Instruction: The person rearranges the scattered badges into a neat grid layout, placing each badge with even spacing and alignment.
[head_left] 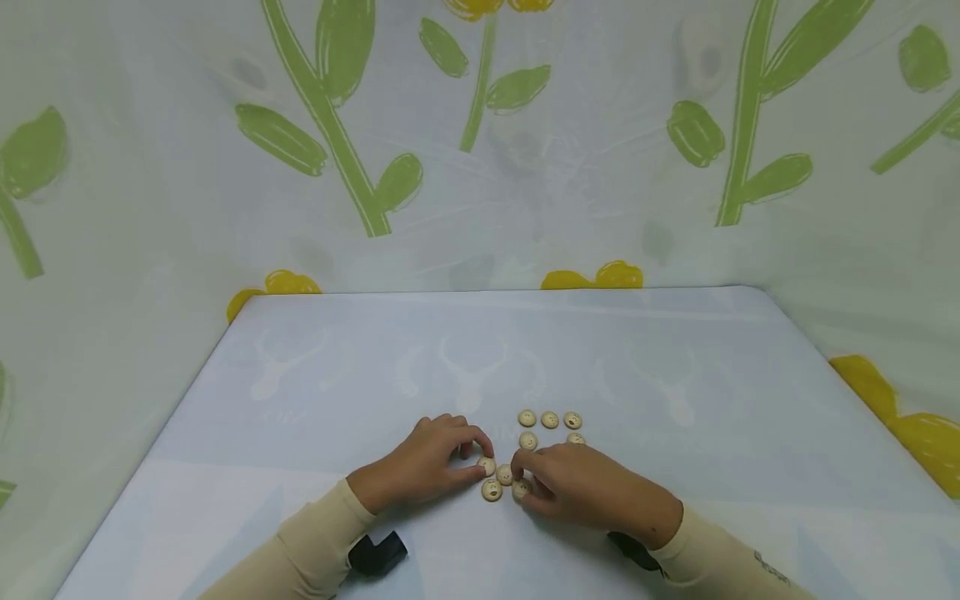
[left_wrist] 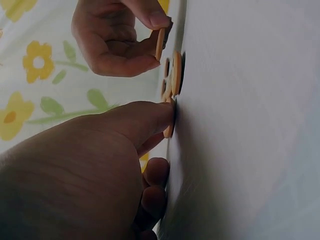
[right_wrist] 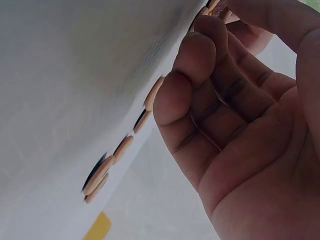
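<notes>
My left hand (head_left: 431, 462) pinches a small round wooden disc (head_left: 487, 467) between thumb and index finger; in the left wrist view this disc (left_wrist: 168, 131) sits at the table surface. My right hand (head_left: 581, 485) holds another wooden disc (head_left: 522, 490) by its edges, and the left wrist view shows that disc (left_wrist: 160, 44) on edge between thumb and fingers. Between the hands lie a third disc (head_left: 505, 475) and, nearer the front, a fourth, marked disc (head_left: 492, 490). Dark face-like marks show on the discs' tops.
Beyond the right hand, several like discs stand in a row (head_left: 550, 420), with one disc (head_left: 528, 440) below its left end and another (head_left: 576, 438) below its right, partly covered by the hand. A pale cloth with faint prints covers the table (head_left: 337, 375). Flower-patterned fabric (head_left: 585, 167) hangs behind.
</notes>
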